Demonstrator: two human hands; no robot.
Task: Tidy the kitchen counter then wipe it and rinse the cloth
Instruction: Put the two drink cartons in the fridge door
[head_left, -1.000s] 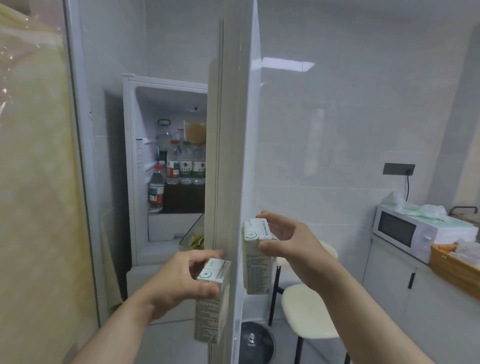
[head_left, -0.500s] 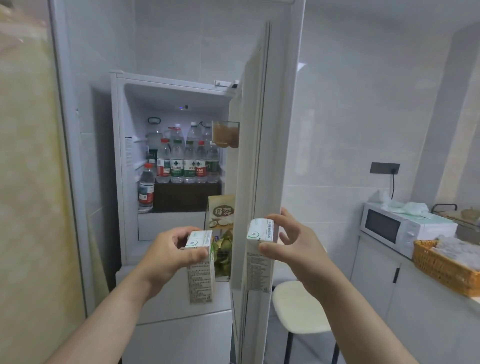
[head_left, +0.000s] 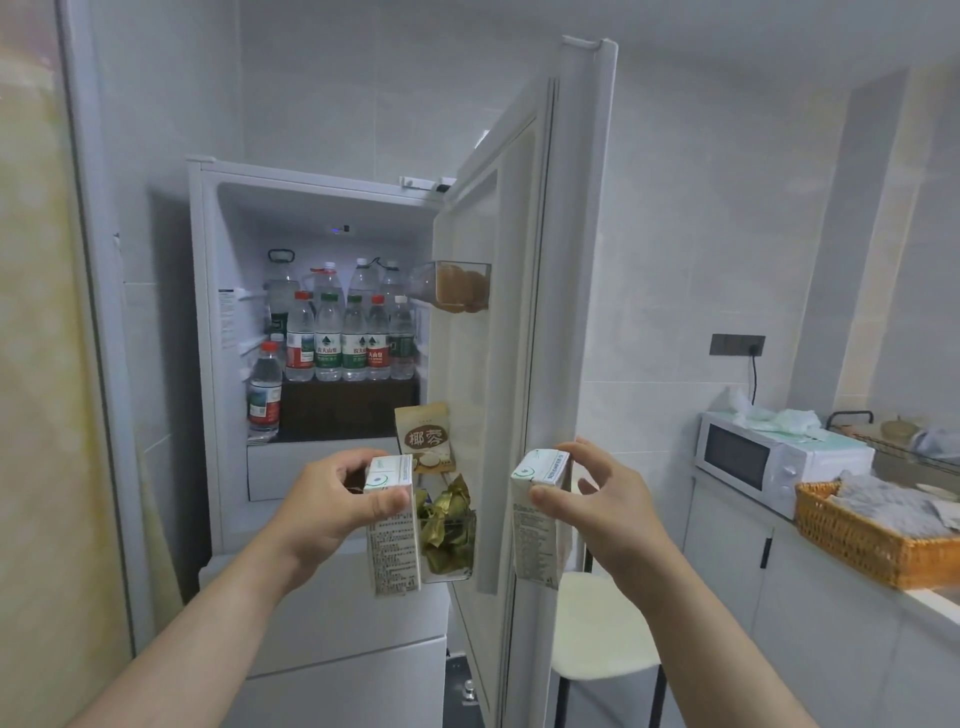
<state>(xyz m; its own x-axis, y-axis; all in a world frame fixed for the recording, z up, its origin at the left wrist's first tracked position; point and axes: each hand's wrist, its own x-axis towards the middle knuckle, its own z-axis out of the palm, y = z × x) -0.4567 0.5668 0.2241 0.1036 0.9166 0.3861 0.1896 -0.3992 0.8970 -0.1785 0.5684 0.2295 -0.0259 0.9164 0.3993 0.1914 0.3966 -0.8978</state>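
Note:
I stand before an open white fridge (head_left: 208, 364), its door (head_left: 550, 312) swung out to the right. My left hand (head_left: 332, 509) grips a white carton (head_left: 392, 540) by its top, in front of the fridge opening. My right hand (head_left: 597, 499) pinches a second white carton (head_left: 537, 525) by its top, level with the door's edge. Both cartons hang upright. Several water bottles (head_left: 337, 332) fill the fridge shelf. The door's lower bin (head_left: 449, 540) holds green leaf-wrapped parcels and a brown pouch (head_left: 423, 436).
A white stool (head_left: 602, 623) stands behind the door. On the counter at the right sit a white microwave (head_left: 769, 457) with plastic bags on top and a woven basket (head_left: 862, 545) holding cloths. A glass panel (head_left: 47, 364) lines the left side.
The fridge door has swung wider to the right, revealing the shelf and door bins. Both hands have kept their cartons, and the left carton has come clear of the door edge.

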